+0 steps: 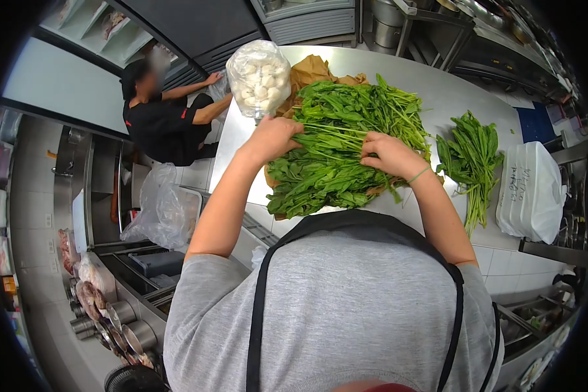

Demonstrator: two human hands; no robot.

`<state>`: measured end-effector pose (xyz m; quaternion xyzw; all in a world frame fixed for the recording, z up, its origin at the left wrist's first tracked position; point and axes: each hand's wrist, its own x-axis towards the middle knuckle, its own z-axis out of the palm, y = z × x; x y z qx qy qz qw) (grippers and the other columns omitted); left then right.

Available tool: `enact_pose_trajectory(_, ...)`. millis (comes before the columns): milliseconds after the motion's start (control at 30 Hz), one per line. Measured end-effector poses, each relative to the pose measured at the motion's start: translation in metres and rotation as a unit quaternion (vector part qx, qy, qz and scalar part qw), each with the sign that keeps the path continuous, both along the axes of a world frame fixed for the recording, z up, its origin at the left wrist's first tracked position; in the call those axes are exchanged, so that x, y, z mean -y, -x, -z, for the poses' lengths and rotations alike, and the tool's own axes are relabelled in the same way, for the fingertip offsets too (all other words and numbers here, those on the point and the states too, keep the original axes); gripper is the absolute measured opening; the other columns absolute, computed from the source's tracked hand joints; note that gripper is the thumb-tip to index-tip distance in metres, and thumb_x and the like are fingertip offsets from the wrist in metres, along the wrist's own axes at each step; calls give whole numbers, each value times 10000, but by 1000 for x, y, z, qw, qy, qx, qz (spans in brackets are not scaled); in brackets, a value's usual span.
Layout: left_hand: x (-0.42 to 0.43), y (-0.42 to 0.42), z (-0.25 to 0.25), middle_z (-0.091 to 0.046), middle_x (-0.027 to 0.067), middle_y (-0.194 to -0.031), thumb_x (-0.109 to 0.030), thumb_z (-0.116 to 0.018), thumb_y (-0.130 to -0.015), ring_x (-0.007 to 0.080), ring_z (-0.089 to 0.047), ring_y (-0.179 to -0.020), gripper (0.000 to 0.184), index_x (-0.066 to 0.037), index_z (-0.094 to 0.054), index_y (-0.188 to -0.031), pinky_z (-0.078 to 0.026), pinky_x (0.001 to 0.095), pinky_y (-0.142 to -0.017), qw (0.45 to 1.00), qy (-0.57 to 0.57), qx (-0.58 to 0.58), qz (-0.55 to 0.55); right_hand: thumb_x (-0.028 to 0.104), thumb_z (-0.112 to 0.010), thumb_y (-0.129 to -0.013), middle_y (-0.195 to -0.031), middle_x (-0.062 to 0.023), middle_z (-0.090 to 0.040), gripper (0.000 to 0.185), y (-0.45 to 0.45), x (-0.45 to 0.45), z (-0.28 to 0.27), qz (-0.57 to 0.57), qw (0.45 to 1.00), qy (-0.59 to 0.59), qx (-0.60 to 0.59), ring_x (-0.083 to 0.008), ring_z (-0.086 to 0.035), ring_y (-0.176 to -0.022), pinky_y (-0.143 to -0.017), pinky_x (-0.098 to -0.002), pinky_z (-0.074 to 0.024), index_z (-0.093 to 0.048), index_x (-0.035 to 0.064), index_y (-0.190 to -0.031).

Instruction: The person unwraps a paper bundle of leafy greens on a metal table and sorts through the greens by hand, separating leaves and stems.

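A wide heap of leafy greens (346, 104) lies on brown paper (310, 70) on the steel table (447, 85). My left hand (276, 138) is at the heap's left edge, its fingers curled on the leaves. At the right of the heap, my right hand (389, 155) pinches green stems (336, 132) that stretch between both hands. A clear bag of white, round pieces (260, 81) stands just beyond my left hand. To the right lies a separate, smaller bunch of greens (473, 153), untouched.
White stacked containers in plastic (531, 189) sit at the table's right end. A co-worker in black (160, 124) crouches left of the table, by an open fridge. An empty-looking clear plastic bag (163, 206) lies at lower left, near metal pots (137, 336).
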<state>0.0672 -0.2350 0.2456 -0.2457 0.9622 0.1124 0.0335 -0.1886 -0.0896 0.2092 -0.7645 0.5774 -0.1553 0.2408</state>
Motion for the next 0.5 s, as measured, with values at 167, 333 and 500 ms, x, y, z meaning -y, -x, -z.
enact_pose_trajectory(167,15,-8,-41,-658,71,-911,-221,-699,-737,258,-595,-947,257,-110,-627,-957,-362,390,-836,999,45,-1,-18,208,-699,-766,-1055,-102,-523,311,-1,3,-20,56,998,39,8,-299,-549,-964,-817,-384,-454,-572,52,-1002)
enact_pose_trajectory(333,16,-28,-78,-646,87,-847,-186,-690,-746,282,-596,-881,209,-67,-618,-902,-387,403,-803,999,13,-16,-42,281,-734,-736,-1197,-116,-481,566,-25,21,-41,55,989,134,34,-315,-468,-1151,-952,-414,-391,-480,75,-1198)
enact_pose_trajectory(500,10,-39,-95,-633,110,-807,-137,-693,-740,313,-595,-791,186,-38,-611,-875,-431,393,-713,998,30,-46,-27,305,-714,-767,-1202,-140,-498,613,-58,50,-42,-8,985,132,109,-305,-515,-1114,-937,-399,-425,-443,61,-1260)
